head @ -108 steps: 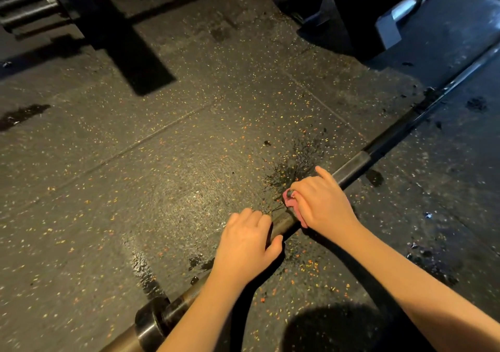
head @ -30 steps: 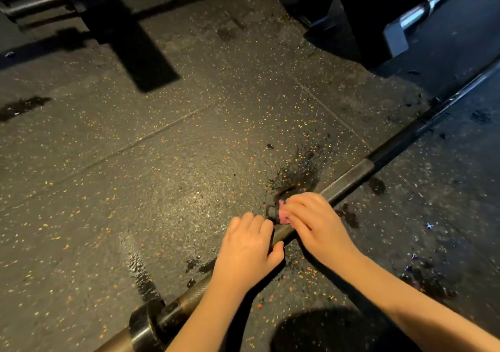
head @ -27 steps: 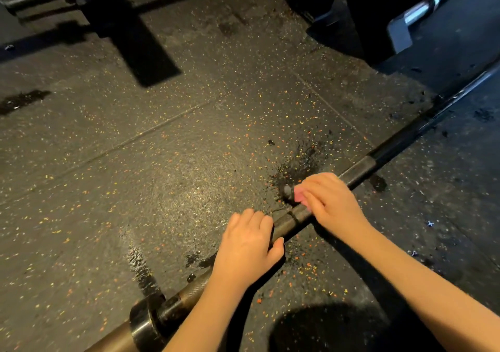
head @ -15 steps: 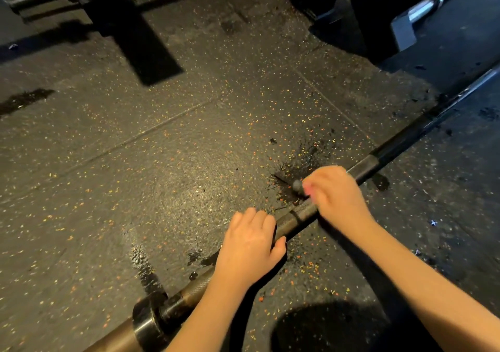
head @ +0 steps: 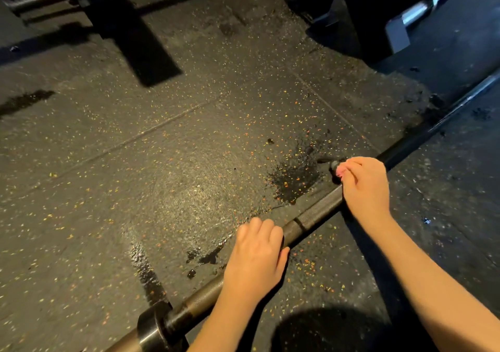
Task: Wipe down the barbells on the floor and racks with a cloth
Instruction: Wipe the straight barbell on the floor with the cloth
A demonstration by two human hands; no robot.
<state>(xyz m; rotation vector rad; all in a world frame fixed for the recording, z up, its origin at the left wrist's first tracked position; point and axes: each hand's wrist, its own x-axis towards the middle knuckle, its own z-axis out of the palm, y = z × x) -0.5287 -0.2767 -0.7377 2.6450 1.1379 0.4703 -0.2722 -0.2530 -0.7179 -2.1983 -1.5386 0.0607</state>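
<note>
Down on the speckled rubber floor [head: 162, 162] my left hand [head: 257, 259] curls over the dark, surely heavy steel barbell [head: 316, 213], my right hand [head: 365, 186] squeezing a soft pink cloth [head: 339, 170] round it.

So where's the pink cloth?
In the head view, the cloth is right of centre, bunched in the right hand on the barbell, just right of the wet patch.

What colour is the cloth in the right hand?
Pink. The cloth shows best in the head view.
</note>
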